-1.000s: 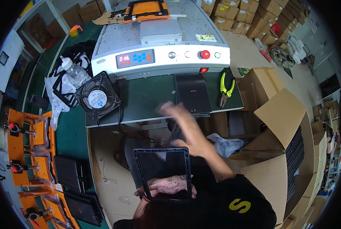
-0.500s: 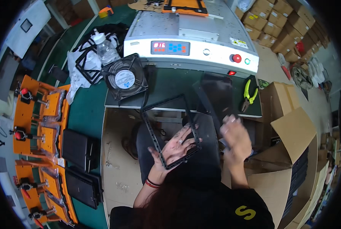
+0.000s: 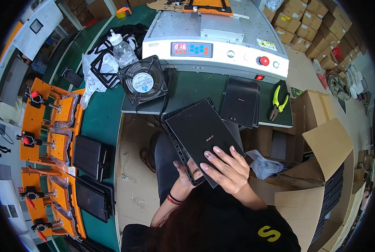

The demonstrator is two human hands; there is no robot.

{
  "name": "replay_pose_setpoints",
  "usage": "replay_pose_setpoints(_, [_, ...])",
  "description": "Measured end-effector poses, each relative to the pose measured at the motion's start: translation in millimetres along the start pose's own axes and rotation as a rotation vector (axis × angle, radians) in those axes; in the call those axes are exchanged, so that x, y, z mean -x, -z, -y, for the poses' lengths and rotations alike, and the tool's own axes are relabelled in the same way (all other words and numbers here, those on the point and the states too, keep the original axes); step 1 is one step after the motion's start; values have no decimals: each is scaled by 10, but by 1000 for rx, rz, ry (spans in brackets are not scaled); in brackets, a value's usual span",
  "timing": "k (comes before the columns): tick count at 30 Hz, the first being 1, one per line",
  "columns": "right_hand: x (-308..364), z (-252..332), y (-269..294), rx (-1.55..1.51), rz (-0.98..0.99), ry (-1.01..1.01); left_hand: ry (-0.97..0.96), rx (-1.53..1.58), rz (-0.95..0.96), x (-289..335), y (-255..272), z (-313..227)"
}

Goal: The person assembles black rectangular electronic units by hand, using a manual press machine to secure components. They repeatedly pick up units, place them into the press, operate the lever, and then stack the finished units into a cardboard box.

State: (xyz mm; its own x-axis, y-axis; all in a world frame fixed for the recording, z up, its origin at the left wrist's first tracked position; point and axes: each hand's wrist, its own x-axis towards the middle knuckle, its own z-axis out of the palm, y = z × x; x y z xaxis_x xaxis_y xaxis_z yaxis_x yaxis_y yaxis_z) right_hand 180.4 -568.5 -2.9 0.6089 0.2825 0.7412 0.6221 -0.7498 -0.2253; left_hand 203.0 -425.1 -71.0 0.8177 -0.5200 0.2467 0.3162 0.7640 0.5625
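Fingers (R) on 1 blk panel; L hand holds 1 frame.

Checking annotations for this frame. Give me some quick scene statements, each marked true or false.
1. The right hand has its fingers spread on the black panel. True.
2. The panel sits square inside the black frame. False: it lies skewed over the black frame, with part of the frame's rim showing.
3. The left hand grips the fan. False: the left hand holds the frame; the fan is on the bench.
4. The pliers are to the right of the stacked panels. True.
5. The machine's mushroom button is blue. False: the mushroom button is red.
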Motion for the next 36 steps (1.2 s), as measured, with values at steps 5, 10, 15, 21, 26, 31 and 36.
replay_pose_setpoints(5, [36,33,-26,16,-18,-11,-195,502,88,27,66,250])
replay_pose_setpoints(10, [65,48,-37,36,-19,-20,10,-68,-65,85,95,78])
replay_pose_setpoints(15, [64,38,-59,38,-30,-8,-45,-43,72,131,220,141])
replay_pose_setpoints(21, [82,43,-75,46,-38,9,-85,31,155,92,246,137])
replay_pose_setpoints(26, [73,47,-63,37,-29,4,-67,-24,75,137,248,154])
replay_pose_setpoints(31, [83,36,-90,57,-52,18,-59,-62,20,163,254,181])
replay_pose_setpoints(36, [83,29,-76,59,-35,9,-100,69,64,113,249,219])
